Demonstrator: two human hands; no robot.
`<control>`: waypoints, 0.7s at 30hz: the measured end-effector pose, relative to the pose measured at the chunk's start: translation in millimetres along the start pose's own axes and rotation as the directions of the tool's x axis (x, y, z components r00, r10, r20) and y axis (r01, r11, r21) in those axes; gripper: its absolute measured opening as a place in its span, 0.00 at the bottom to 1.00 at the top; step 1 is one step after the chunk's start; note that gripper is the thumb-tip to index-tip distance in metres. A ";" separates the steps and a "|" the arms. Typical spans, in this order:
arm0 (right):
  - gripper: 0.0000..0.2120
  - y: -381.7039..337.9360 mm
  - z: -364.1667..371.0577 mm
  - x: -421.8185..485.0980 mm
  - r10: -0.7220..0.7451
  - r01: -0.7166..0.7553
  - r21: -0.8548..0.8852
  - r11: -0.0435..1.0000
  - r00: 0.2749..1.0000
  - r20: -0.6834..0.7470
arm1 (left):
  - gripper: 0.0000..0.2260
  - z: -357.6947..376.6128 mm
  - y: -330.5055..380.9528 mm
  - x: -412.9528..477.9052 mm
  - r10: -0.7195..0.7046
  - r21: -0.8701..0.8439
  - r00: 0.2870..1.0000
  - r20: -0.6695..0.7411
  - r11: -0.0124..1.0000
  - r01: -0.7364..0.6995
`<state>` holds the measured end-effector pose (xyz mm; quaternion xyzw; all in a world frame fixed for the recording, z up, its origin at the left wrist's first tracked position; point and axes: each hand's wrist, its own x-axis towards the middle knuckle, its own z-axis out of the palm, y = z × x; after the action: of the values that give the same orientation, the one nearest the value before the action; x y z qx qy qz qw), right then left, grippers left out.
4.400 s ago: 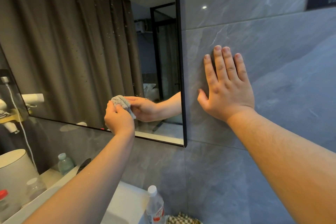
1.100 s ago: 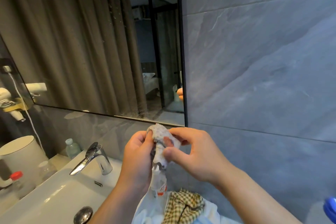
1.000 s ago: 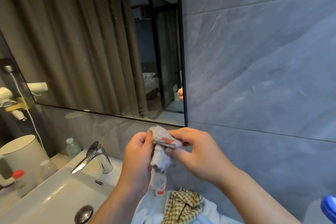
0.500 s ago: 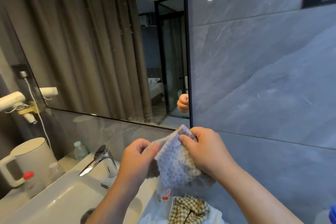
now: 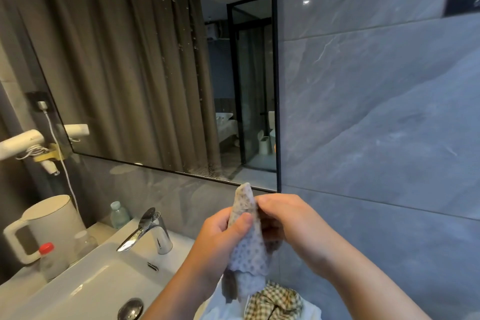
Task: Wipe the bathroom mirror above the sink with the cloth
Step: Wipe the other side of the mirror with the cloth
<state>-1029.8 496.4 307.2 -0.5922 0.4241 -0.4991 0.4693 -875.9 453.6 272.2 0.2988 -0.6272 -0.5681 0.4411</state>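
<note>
The black-framed mirror (image 5: 155, 73) hangs on the wall above the white sink (image 5: 85, 291). Water spots dot its upper middle and a smeared patch shows along its lower edge. Below its lower right corner, both hands hold a grey dotted cloth (image 5: 248, 247) folded into a tall narrow shape. My left hand (image 5: 220, 244) grips the cloth from the left with the thumb across its front. My right hand (image 5: 293, 228) pinches it from the right near the top. Neither hand touches the mirror.
A chrome faucet (image 5: 145, 234) stands behind the basin. A white kettle (image 5: 49, 226), a red-capped bottle (image 5: 50, 260) and a small clear bottle (image 5: 119, 214) sit at the left. A hair dryer (image 5: 23, 141) hangs on the left wall. A checked cloth (image 5: 272, 304) lies below my hands.
My left hand took the cloth off the mirror and my right hand left the wall tile. Both hands now hold it low, spread open half a second ago, now folded narrow.
</note>
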 end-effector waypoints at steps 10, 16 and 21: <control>0.13 7.7 -25.1 18.1 -0.476 0.116 -0.724 0.680 0.821 -0.315 | 0.08 -19.9 -1.0 17.2 0.080 0.364 0.959 -0.271 0.931 0.025; 0.14 -13.2 -108.2 54.1 -0.873 -0.072 -0.988 0.138 0.462 -0.155 | 0.09 -65.1 -15.6 85.6 0.252 0.458 0.658 -0.709 0.875 0.158; 0.18 -18.8 -152.0 75.5 -0.829 -0.156 -0.927 -0.342 0.515 0.219 | 0.05 -84.5 -29.9 154.4 0.261 0.367 0.607 -0.750 0.929 0.055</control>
<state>-1168.8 406.7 349.5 -0.6070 0.5077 -0.2885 -0.5391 -870.9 275.1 273.1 0.5544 -0.4767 -0.2292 0.6425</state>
